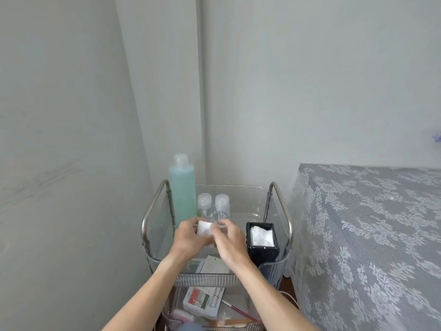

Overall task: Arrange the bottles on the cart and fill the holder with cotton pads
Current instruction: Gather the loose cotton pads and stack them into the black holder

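Black holder (262,249) full w/ cotton pads (262,236); cart (281,206) has 3 bottles (182,189).

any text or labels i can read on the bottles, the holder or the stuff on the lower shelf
No text can be read.
Tall green bottle: no label shows.
Two small clear bottles: no label shows.
Black holder: no marking shows.
Red and white packet on the lower shelf: print too blurred to read.
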Available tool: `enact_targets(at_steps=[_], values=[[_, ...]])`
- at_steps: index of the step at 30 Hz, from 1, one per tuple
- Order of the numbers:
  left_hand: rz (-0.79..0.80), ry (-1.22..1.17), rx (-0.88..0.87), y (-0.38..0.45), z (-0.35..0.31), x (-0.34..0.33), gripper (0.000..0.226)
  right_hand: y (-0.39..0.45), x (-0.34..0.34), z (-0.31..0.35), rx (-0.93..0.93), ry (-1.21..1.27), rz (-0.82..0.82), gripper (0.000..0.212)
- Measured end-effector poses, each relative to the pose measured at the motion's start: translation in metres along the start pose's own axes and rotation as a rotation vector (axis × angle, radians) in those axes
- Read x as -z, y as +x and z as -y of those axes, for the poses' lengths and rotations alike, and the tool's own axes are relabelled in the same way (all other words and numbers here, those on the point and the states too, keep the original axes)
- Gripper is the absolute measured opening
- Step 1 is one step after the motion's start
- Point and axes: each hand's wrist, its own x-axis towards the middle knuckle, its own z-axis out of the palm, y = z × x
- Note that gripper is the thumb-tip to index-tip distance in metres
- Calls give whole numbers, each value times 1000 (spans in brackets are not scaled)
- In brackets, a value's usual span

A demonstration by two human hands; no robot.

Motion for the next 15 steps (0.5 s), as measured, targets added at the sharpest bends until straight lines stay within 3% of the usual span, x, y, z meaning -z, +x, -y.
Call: enact_targets(at_steps=[5,8,11,15], values=[[73,10,-111,-2,-20,5,54,11,14,34,-78,-53,38,15],[146,-56,-205,-4,-28,4,40,14,29,46,-18,-161,-7,14],[96,-137,-236,-5,-31,0,16,14,52,55,13,-252,-21,17],[126,-178,-253,-1,-36,-11,11,10,87,58,-68,-313,0,10]])
